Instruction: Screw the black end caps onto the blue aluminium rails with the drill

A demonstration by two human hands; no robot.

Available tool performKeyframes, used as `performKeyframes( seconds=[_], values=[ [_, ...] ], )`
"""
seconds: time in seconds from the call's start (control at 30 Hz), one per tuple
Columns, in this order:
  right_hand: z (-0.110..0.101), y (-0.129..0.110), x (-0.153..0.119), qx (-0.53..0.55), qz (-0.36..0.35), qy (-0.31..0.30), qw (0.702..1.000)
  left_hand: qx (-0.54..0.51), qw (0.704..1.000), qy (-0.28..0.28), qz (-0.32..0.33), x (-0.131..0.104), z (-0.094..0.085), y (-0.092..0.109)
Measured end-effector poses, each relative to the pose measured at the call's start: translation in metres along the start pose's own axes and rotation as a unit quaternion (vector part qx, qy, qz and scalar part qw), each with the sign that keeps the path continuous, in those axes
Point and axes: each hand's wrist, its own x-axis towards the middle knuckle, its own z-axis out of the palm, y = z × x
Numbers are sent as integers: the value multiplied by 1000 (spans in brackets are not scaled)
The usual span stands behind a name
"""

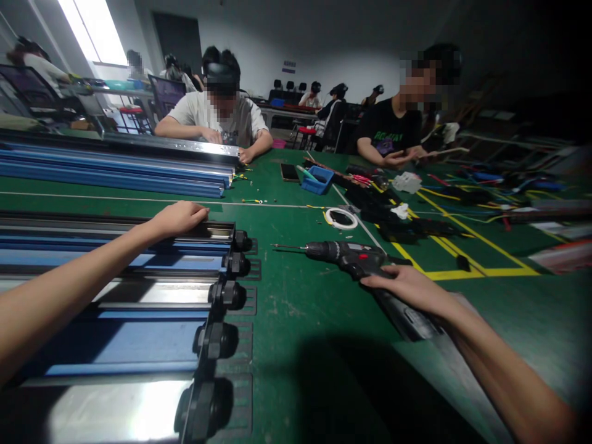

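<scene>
My left hand (179, 217) lies over the farthest of several aluminium profiles (152, 293), near its right end. Its fingers curl down at the far edge, and their tips are hidden. Black cable glands (234, 296) stick out of the profiles' end caps, with flat black slotted tabs (245, 342) under them. My right hand (407, 285) is closed around the handle of a black cordless drill (358, 256), the thumb on the near side. The drill is tilted on its side at the tabletop, its long thin bit (289, 248) pointing left towards the profiles.
Across the green table (282, 296), a person in a white shirt (222, 123) works at another set of blue profiles (139, 169). A blue bin (317, 179), a phone (289, 172), a white ring (341, 218) and wires lie beyond the drill. Another person (393, 126) sits at right.
</scene>
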Motion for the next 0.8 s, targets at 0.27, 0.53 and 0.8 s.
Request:
performKeyframes(
  seconds=[0.27, 0.53, 0.8],
  values=[
    [12, -1, -15, 160, 30, 67, 984, 2, 1000, -2, 9, 0, 0, -1],
    [37, -20, -13, 431, 7, 142, 891, 0, 1000, 12, -3, -1, -2, 3],
    [43, -28, -4, 464, -59, 288, 836, 11, 1000, -2, 7, 2, 3, -3]
  ],
)
